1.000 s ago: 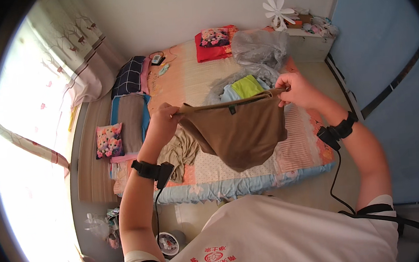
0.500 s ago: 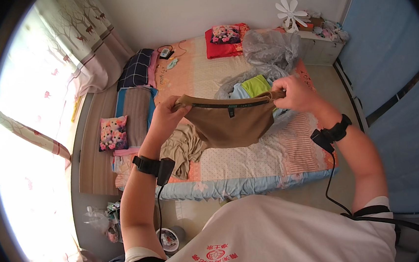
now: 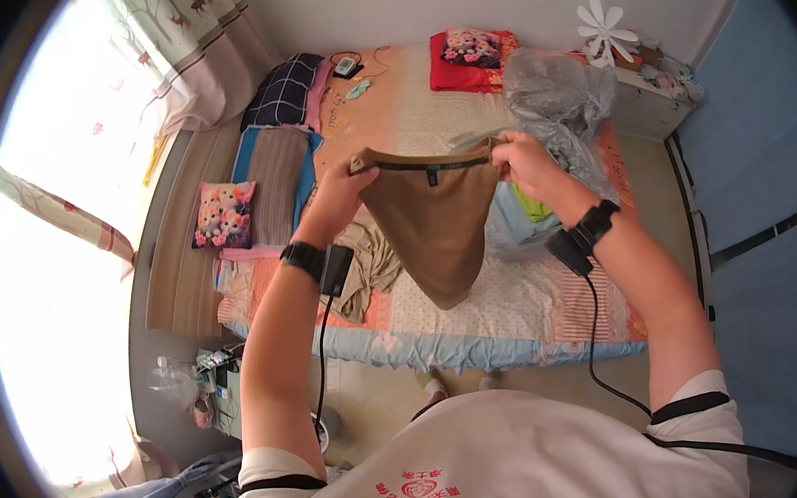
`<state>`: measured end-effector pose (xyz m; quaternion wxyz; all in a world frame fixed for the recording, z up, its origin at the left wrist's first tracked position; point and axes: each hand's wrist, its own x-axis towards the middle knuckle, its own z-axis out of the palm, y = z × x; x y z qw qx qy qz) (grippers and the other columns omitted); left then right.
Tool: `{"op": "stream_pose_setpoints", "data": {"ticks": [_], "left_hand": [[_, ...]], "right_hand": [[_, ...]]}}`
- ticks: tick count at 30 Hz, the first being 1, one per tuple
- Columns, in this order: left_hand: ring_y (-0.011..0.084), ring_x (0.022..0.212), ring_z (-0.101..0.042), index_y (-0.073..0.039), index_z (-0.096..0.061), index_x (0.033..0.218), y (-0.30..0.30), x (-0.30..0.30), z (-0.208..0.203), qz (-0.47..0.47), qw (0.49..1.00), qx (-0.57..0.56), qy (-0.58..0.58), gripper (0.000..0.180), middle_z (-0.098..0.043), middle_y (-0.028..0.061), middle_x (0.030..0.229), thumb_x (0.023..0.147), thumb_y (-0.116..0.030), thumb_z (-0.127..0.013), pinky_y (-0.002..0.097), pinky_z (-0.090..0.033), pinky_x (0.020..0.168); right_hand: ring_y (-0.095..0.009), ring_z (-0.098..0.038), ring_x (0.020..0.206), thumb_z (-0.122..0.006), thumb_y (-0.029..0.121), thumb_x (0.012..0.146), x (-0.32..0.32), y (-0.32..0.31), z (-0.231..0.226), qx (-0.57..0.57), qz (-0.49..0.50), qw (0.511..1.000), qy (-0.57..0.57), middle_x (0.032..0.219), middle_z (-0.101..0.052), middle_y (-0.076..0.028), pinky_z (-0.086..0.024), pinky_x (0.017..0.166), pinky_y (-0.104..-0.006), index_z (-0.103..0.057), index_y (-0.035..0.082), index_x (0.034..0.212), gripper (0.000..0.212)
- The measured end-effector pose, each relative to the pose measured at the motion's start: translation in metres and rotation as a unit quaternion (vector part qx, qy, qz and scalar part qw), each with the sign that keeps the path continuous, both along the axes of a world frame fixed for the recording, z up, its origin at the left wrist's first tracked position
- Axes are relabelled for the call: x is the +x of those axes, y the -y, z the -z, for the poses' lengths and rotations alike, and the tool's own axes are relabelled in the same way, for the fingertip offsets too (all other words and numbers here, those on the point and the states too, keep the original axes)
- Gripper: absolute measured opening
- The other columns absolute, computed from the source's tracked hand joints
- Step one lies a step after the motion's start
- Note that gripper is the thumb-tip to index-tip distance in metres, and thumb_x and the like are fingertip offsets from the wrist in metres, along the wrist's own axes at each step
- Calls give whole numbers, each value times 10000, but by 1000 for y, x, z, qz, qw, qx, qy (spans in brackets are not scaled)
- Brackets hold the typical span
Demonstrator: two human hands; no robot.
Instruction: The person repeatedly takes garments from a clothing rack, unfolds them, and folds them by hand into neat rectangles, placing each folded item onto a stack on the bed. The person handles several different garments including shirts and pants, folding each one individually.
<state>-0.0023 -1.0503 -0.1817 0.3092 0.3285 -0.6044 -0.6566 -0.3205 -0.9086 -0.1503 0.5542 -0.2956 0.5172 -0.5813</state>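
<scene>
A pair of brown underpants (image 3: pixel 439 227) hangs in the air above the bed, its dark inner waistband and small label facing me. My left hand (image 3: pixel 336 198) is closed on the left end of the waistband, and my right hand (image 3: pixel 528 166) pinches the right end. The lower part droops to a rounded point. Beneath and to the left, a crumpled khaki garment (image 3: pixel 362 266) lies on the bed. Behind my right hand are light blue and lime green folded clothes (image 3: pixel 519 213), partly hidden by my arm, on clear plastic.
The bed (image 3: pixel 479 322) has a patterned sheet. A large clear plastic bag (image 3: pixel 554 87) and a red cushion stack (image 3: pixel 469 51) sit at its far side. Pillows (image 3: pixel 279 94) line the left. A white fan (image 3: pixel 604 34) stands on a cabinet at far right.
My hands have come closer together, so the waistband spans less and the underpants hang longer and narrower. The view has shifted, and my feet now show at the bed's near edge.
</scene>
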Motion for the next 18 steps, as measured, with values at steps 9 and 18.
{"op": "stream_pose_setpoints", "data": {"ticks": [9,18], "left_hand": [[101,1023,-622,-37,-629,1137,-17,9,-49,10,997,-57,-44,157,-669,0,1093,991,20,-641,282,-504,932],[154,1000,-694,-35,-597,1023,-178,59,65,192,973,-60,118,180,-727,64,1057,931,67,-714,305,-552,866]], "right_hand": [[-91,-523,657,-614,-43,737,50,26,-40,-120,-60,989,-58,710,-554,17,-422,583,-259,-549,87,720,147],[-147,-711,892,-580,-104,731,71,-129,82,-106,-244,944,-192,943,-758,-140,-539,745,-308,-408,78,762,252]]}}
